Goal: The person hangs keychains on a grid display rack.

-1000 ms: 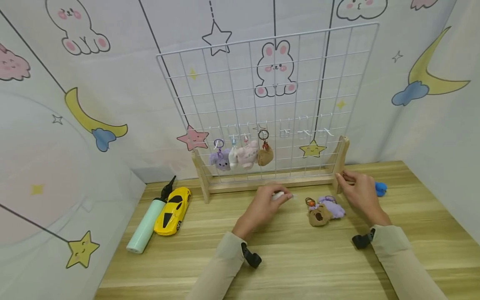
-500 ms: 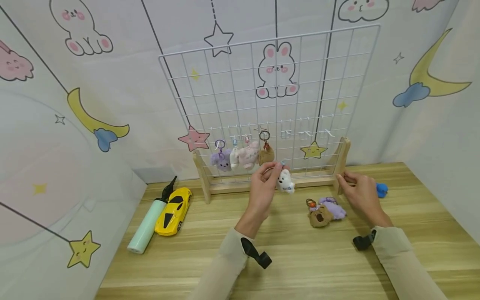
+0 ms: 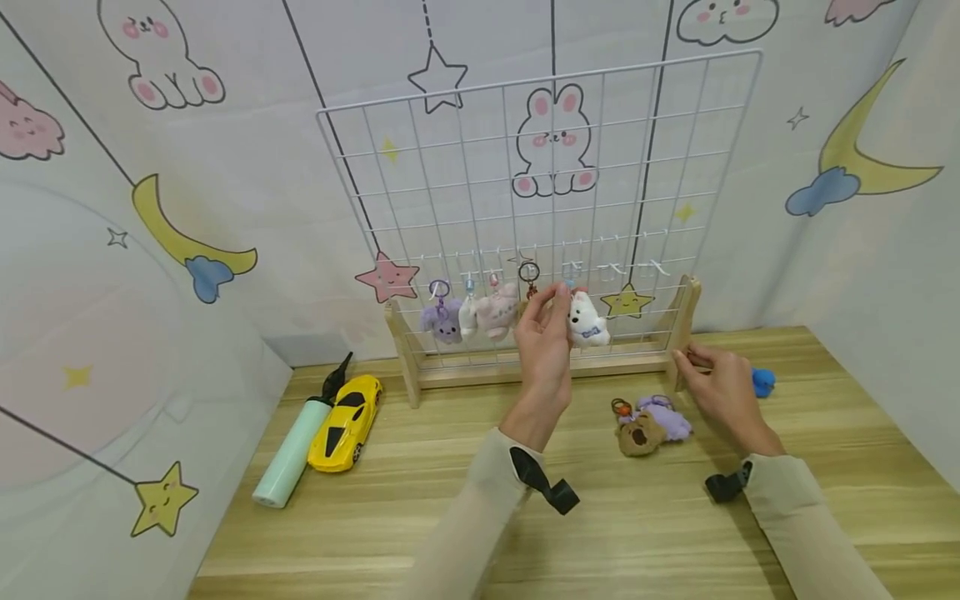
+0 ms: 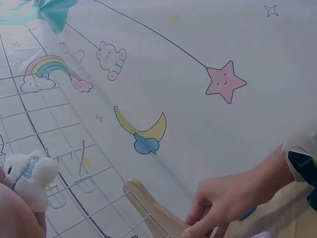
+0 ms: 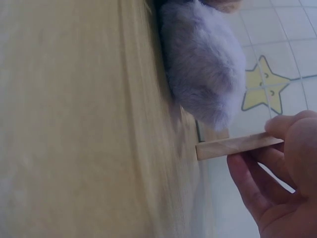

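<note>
My left hand (image 3: 546,350) pinches the top of a white plush keychain (image 3: 588,320) with a blue bow, held up against the white wire grid rack (image 3: 600,200) just below a hook (image 3: 572,268). In the left wrist view the white plush (image 4: 30,178) shows close up beside bare hooks (image 4: 84,181). My right hand (image 3: 723,387) grips the rack's right wooden foot (image 5: 237,145) between thumb and fingers. To the left of the left hand hang a purple plush (image 3: 442,321), a white one (image 3: 468,317) and a pink one (image 3: 497,310); a brown one is mostly hidden behind the hand.
A brown plush keychain (image 3: 639,432) and a purple one (image 3: 667,419) lie on the wooden table (image 3: 360,533) before the right hand. Beyond that hand sits a blue object (image 3: 762,382). At left are a yellow toy car (image 3: 347,423) and a mint-green pump (image 3: 292,454).
My left hand has lifted the white plush keychain from near the table up to the hook row, moving slightly right. The right hand has stayed on the wooden foot.
</note>
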Tool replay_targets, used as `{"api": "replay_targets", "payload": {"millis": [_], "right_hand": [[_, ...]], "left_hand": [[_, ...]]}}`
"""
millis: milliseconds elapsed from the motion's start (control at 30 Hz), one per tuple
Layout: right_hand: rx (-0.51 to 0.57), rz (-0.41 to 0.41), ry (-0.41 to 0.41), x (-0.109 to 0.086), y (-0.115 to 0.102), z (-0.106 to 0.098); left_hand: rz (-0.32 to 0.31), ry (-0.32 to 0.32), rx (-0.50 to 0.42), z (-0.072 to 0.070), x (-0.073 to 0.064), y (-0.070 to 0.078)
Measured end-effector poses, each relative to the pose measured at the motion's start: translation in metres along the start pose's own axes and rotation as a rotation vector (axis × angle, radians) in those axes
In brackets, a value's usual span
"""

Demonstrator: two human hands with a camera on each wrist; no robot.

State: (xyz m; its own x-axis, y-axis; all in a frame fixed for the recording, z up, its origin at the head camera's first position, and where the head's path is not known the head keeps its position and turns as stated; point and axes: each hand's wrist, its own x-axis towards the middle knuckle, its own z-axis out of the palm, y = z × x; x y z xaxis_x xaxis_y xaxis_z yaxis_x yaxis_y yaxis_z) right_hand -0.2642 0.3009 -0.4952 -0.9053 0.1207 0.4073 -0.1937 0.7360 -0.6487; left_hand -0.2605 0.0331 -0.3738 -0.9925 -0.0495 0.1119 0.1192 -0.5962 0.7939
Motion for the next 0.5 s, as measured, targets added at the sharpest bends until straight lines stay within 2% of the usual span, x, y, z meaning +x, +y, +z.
{"api": "replay_targets", "payload": {"millis": [200,500], "right_hand": [[-0.002,-0.010,0.004,0.0006,0.0000,0.0008],[0.007,-0.020,0.001,0.0001,-0.0013,-0.0003]], "left_hand": [[0.019,0.039,-0.010,0.0084,0.0071,-0.0050],[0.055,0.051,0.024,0.0090,0.0104,-0.0088]]}}
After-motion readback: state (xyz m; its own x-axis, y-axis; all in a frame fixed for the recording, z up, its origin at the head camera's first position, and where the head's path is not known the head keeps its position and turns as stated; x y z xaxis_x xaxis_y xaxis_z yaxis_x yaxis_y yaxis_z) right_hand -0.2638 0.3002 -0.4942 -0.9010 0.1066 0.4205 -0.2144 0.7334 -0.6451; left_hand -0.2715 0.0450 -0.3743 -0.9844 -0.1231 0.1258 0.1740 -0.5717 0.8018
